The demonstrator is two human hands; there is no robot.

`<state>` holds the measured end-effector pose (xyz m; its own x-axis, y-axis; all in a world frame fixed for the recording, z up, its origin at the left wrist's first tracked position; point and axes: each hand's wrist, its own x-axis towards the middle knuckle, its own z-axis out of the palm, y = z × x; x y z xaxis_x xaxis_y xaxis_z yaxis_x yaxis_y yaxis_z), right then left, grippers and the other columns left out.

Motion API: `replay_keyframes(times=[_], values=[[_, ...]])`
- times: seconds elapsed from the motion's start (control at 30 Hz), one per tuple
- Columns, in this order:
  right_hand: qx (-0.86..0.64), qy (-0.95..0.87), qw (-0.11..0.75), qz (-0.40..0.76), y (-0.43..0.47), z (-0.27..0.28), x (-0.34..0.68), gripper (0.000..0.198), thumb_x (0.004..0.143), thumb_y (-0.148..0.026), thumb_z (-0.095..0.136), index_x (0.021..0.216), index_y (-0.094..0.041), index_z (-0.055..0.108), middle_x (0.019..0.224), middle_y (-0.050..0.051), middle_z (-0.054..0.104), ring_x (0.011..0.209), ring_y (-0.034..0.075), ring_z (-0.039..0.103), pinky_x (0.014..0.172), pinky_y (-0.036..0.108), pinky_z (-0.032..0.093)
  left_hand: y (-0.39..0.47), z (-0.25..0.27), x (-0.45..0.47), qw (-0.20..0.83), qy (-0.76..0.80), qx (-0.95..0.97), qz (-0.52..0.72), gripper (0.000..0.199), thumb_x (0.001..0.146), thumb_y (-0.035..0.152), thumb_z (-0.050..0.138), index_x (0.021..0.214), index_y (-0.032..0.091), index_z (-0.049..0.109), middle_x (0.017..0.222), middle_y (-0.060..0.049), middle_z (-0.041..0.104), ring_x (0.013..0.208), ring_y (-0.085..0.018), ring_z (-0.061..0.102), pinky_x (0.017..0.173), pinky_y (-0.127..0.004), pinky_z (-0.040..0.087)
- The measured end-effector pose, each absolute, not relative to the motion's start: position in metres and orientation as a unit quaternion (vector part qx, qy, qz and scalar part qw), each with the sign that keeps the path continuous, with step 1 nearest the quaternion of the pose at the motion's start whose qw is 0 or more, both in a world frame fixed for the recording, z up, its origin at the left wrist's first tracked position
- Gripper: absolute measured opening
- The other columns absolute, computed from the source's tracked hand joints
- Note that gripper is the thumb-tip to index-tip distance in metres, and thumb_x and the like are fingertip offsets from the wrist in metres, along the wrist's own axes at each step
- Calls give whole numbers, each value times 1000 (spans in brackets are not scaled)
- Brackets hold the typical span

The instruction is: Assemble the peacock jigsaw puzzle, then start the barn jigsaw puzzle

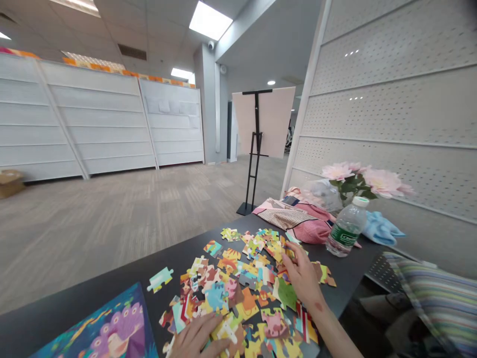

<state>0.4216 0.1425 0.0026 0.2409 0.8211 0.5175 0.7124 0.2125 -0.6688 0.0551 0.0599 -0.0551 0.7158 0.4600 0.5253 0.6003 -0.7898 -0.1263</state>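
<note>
Loose jigsaw puzzle pieces [248, 301] in many colours lie in an overlapping heap on the black table [122, 266]. My left hand [201, 337] rests at the near side of the heap, its fingers stretched out over yellow and white pieces. At the right side of the heap is my right hand [302, 278]. Its thumb and fingers close around a small orange-yellow puzzle piece [282, 242], partly hidden by the fingertips. A green piece [286, 294] lies beside that wrist. One pale blue and green piece [160, 279] sits apart on the left.
A picture board [122, 328] with purple figures lies at the near left. On the right stand a water bottle [347, 227], pink cloth [311, 223], blue cloth [380, 227] and pink flowers [382, 181]. A striped cushion [439, 293] is at the right; an easel [254, 169] stands beyond the table.
</note>
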Motion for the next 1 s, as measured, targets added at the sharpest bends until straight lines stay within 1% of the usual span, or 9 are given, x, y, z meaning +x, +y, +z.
replay_keyframes(times=[0.07,0.17,0.27,0.33,0.43,0.53,0.77,0.9,1.0], values=[[-612,-647,452,59,142,4,416,37,89,-46,58,113,-21,71,135,14,63,133,33,51,115,52,36,56,-52,58,112,-307,-914,-239,33,96,55,58,125,42,65,133,0,68,116,-21,67,88,-26,58],[-583,-718,379,30,137,15,401,35,90,-41,59,117,-22,72,143,12,58,141,34,41,119,56,28,46,-46,63,61,-349,-907,-226,35,93,52,64,125,37,65,138,-3,64,121,-25,62,96,-33,55],[-524,-807,267,56,127,28,378,42,89,-41,62,128,-26,66,141,9,61,135,32,49,115,53,36,39,-40,67,27,-380,-899,-213,41,88,45,70,126,34,65,142,-5,60,127,-29,57,101,-40,52],[-490,-833,235,100,121,34,361,41,86,-38,66,125,-27,67,132,8,67,124,29,58,108,48,44,39,-37,65,18,-361,-908,-210,45,86,45,70,128,34,63,142,-5,60,127,-30,56,100,-40,51],[-479,-836,243,112,118,38,346,27,82,-28,66,109,-26,70,119,5,71,113,24,64,100,40,50,43,-37,61,24,-313,-927,-205,48,88,54,67,133,37,60,141,-4,61,125,-27,58,98,-37,52],[-513,-811,266,91,125,39,358,25,83,-28,63,107,-24,68,127,6,67,118,23,63,102,36,50,49,-41,58,45,-296,-931,-208,37,97,51,57,132,40,59,139,0,63,121,-23,60,97,-34,52],[-665,-687,293,22,141,37,449,55,95,-50,44,132,-13,60,136,20,63,125,35,59,107,53,45,51,-54,61,80,-292,-924,-235,31,101,51,50,128,41,63,133,2,68,116,-22,65,93,-31,54],[-692,-686,223,41,123,25,461,70,86,-61,57,138,-14,60,148,20,53,139,43,45,114,63,33,54,-59,60,74,-284,-921,-258,43,95,66,50,129,43,63,131,2,70,114,-22,67,90,-30,56],[-699,-697,135,83,102,25,442,83,87,-66,55,154,-20,42,161,16,35,150,38,28,121,59,20,57,-62,58,66,-280,-917,-275,43,93,69,50,127,46,64,128,4,71,111,-21,69,89,-29,58]])
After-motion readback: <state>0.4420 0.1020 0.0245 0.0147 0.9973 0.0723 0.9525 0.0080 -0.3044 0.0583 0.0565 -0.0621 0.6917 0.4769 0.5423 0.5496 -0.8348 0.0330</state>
